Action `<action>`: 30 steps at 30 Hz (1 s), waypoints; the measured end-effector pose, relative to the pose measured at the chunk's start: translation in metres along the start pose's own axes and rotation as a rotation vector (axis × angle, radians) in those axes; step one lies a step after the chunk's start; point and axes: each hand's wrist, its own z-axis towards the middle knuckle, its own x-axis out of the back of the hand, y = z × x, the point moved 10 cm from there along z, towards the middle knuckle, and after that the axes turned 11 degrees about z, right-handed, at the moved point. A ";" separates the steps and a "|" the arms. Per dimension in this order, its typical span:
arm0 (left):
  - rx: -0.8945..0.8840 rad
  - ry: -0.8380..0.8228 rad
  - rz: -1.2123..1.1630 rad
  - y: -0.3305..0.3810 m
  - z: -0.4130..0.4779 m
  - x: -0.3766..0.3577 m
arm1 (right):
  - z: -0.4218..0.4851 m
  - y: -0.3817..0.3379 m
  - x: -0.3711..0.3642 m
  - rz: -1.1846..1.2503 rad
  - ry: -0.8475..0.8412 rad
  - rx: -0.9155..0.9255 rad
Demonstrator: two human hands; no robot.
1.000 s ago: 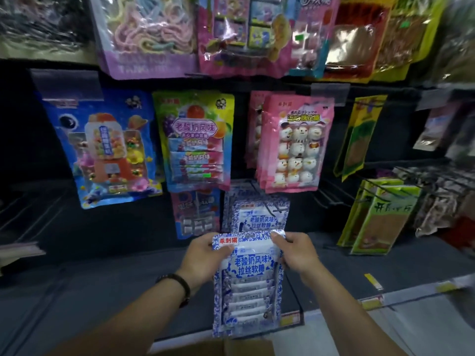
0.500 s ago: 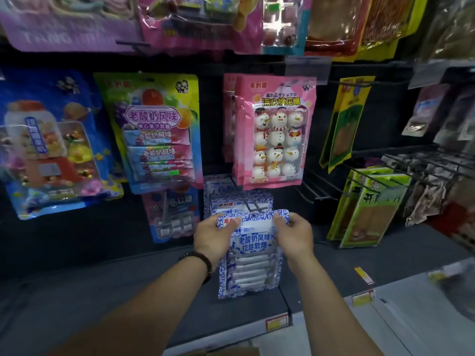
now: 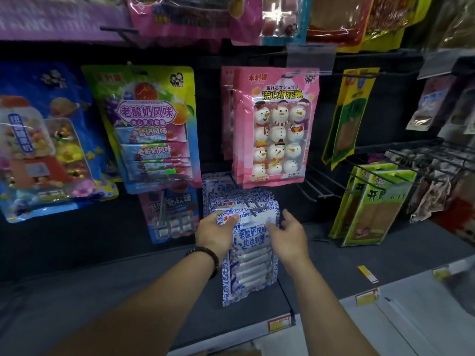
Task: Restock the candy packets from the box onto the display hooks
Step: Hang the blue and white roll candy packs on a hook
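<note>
The blue-and-white candy packet [image 3: 253, 236] is held upright directly below the pink snowman packet [image 3: 276, 124]. Its top edge is level with the tip of the display hook [image 3: 254, 208] that juts out beneath that pink packet. Whether its hang hole is already threaded on the prongs cannot be told.

Its upper left corner is pinched by the left hand [image 3: 214, 232], with the thumb laid on the front and the other fingers curled behind. The right hand [image 3: 289, 233] is held at the packet's upper right edge, its fingers loosely spread and gripping nothing. Contact there cannot be confirmed.

Just behind, under the pink snowman packet's lower edge, a row of matching hung packets [image 3: 239, 200] is carried on the same hook.

The step in hand is judged to be the seating of this packet. It would best be done with the hole lined up on the prong tips and the top kept flat and taut between both hands. The packet would then be slid straight back until it rests against the row. A one-sided push is to be avoided, since the soft film could be buckled or torn at the hole.

Left of the pink snowman packet a yellow-and-pink packet [image 3: 151, 129] is hung, to its lower right green packets [image 3: 377, 209], and below it all a dark shelf [image 3: 102, 291] is seen.
</note>
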 end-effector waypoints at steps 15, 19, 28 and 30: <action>0.074 0.078 0.259 0.006 0.026 0.019 | -0.010 0.014 -0.048 -0.180 -0.242 -0.097; 0.036 0.014 0.213 -0.006 0.013 0.042 | -0.022 0.018 -0.054 -0.192 -0.275 -0.137; -0.267 -0.406 0.782 -0.053 -0.069 0.142 | -0.096 0.009 -0.084 -0.391 -0.443 -0.139; -0.325 -0.482 0.953 -0.061 -0.095 0.172 | -0.114 0.004 -0.091 -0.502 -0.515 -0.111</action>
